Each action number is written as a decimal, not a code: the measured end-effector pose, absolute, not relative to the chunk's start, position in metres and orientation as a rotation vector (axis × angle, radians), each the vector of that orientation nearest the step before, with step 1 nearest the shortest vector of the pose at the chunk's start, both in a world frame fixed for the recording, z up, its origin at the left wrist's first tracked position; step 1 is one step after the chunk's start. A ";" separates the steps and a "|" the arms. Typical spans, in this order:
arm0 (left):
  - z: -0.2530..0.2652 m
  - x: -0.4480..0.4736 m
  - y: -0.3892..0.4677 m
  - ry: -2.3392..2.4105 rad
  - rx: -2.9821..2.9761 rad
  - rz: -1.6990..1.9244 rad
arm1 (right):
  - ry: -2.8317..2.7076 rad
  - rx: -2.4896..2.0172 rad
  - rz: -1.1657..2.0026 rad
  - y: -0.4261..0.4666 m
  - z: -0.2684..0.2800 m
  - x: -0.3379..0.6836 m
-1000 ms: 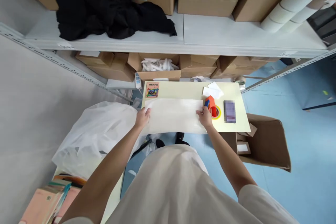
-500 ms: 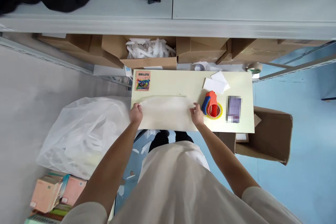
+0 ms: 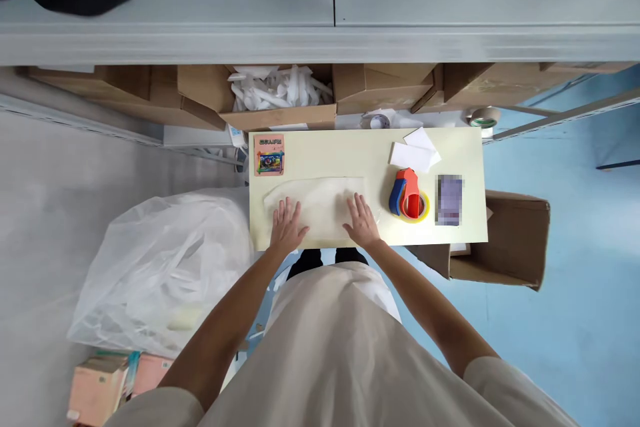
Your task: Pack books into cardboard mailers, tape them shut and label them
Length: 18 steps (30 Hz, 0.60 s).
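Observation:
A whitish, thin sheet (image 3: 323, 197) lies on the pale tabletop (image 3: 340, 147) in front of me; whether it is foam or plastic I cannot tell. My left hand (image 3: 287, 225) rests flat on its left part, fingers spread. On its right part lies my right hand (image 3: 362, 220), likewise flat with the fingers apart. Just right of that hand stands a red and blue tape dispenser (image 3: 409, 196) with a roll of yellowish tape. A small pink booklet (image 3: 269, 155) sits at the table's far left corner.
White cards (image 3: 414, 153) and a blurred purple rectangle (image 3: 449, 200) are on the table's right side. Behind it, a cardboard box (image 3: 280, 119) holds white scraps under a grey shelf (image 3: 320, 45). A big translucent bag (image 3: 165, 267) is at left, an open carton (image 3: 515, 240) at right.
Both hands have let go of the sheet's side edges and moved inward onto it, fingers now spread. The sheet, raised at its edges before, now lies flatter on the table.

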<state>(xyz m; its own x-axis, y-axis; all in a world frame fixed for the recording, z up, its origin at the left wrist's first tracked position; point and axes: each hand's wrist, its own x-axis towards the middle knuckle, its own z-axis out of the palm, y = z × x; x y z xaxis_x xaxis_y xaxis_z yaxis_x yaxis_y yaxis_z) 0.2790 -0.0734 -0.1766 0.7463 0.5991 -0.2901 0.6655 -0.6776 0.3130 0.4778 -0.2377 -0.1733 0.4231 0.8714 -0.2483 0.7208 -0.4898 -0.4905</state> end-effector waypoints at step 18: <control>-0.176 0.277 0.022 1.143 2.122 0.296 | -1.050 -2.044 0.902 -0.099 -0.154 0.446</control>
<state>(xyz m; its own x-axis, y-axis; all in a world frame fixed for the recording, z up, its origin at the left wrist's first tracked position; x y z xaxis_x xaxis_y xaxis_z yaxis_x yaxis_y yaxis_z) 0.2774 0.0222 -0.1762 0.5849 0.8021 -0.1210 0.6424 -0.3669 0.6728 0.4458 -0.0990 -0.1544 0.4395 0.8555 -0.2736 0.3999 -0.4592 -0.7933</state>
